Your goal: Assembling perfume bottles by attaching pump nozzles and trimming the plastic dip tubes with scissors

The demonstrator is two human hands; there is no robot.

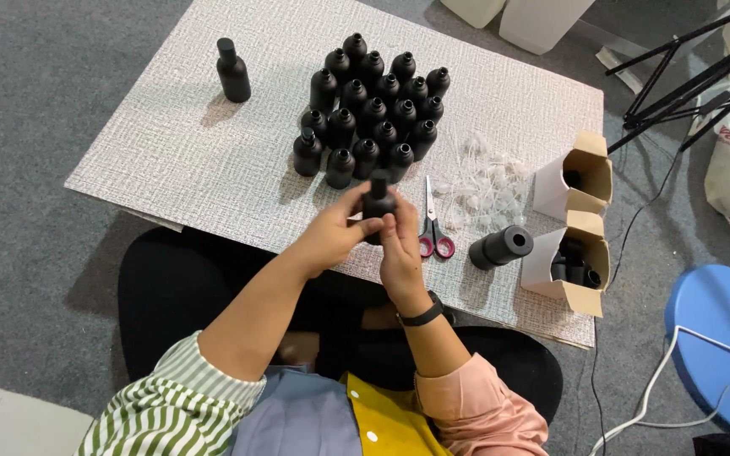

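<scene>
Both hands, left hand (335,230) and right hand (400,253), grip 1 matte black bottle (378,203) just before the textured board (171,152)'s 20-odd clustered bottles (373,110); 1 red-handled scissors (433,228) lies beside it.

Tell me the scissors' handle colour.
Red, on the scissors beside the right hand; head view.

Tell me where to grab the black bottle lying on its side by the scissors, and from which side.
Grip the lying bottle across its round body, coming from above. It lies flat on the mat with its open neck toward the cardboard box, so the neck is crowded, while the body is clear of the scissors.
</scene>
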